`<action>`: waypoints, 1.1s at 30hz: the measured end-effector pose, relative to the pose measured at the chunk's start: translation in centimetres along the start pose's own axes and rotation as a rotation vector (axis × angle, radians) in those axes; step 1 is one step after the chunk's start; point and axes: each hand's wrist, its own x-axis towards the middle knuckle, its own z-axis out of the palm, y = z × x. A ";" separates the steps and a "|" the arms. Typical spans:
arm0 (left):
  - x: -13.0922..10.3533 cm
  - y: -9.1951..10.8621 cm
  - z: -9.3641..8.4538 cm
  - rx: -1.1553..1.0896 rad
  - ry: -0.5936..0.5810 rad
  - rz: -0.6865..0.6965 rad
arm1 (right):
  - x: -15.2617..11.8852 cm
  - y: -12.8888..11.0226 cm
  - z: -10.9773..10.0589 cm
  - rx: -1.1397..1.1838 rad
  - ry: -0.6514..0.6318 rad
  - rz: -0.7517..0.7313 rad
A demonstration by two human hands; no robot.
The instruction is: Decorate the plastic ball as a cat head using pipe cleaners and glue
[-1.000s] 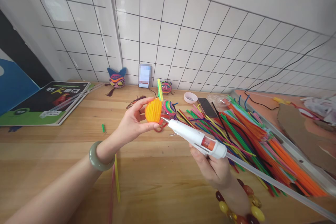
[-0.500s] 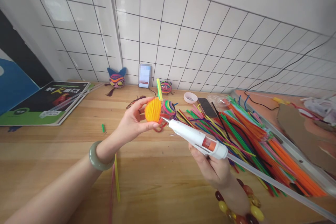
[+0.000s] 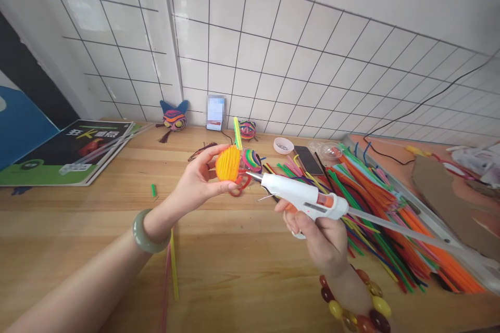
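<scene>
My left hand (image 3: 203, 170) is closed around a yellow-orange craft piece (image 3: 227, 163) wound from fuzzy pipe cleaner, thumb below and fingers behind. A yellow-green pipe cleaner strip (image 3: 237, 133) rises from its top edge. In my right hand (image 3: 318, 237) is a white hot glue gun (image 3: 302, 195), fingers wrapped round its handle and trigger area. Its metal nozzle points left and sits just right of the yellow piece; whether it touches cannot be made out. A long clear glue stick (image 3: 390, 223) runs out of the gun's back. Behind the nozzle lie scissors with red handles (image 3: 245, 183), partly hidden.
Many coloured pipe cleaners (image 3: 375, 208) cover the right side of the wooden table (image 3: 219, 270). Towards the wall stand a blue-eared mask (image 3: 174, 117), a propped phone (image 3: 215, 112), a small pink bowl (image 3: 283, 145) and a dark phone (image 3: 308, 159). Magazines (image 3: 70, 151) lie left.
My right hand has drawn the glue gun slightly right, so its nozzle is farther from the yellow piece and the gun lies flatter. My left hand stays in place.
</scene>
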 end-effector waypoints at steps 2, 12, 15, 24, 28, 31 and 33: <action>0.0 0.0 -0.1 0.003 0.009 -0.004 | 0.4 -0.1 0.2 0.239 -0.011 0.066; 0.8 -0.5 -1.3 0.064 0.075 0.020 | 2.6 2.0 -2.1 0.592 -0.239 0.381; 1.1 -0.8 -1.6 0.063 0.112 0.043 | 2.6 3.6 -2.6 0.487 -0.352 0.512; 1.2 -0.9 -1.7 0.055 0.124 0.034 | 2.2 6.7 -0.2 -0.291 -0.646 0.767; 1.1 -0.7 -1.2 0.060 0.103 0.036 | 2.3 6.9 0.1 -0.472 -0.523 0.646; 0.9 -0.4 -0.7 0.069 0.100 0.079 | 2.4 6.2 0.2 -0.606 -0.374 0.471; 0.8 -0.1 -0.3 0.065 0.087 0.117 | 2.6 5.2 0.4 -0.630 -0.184 0.293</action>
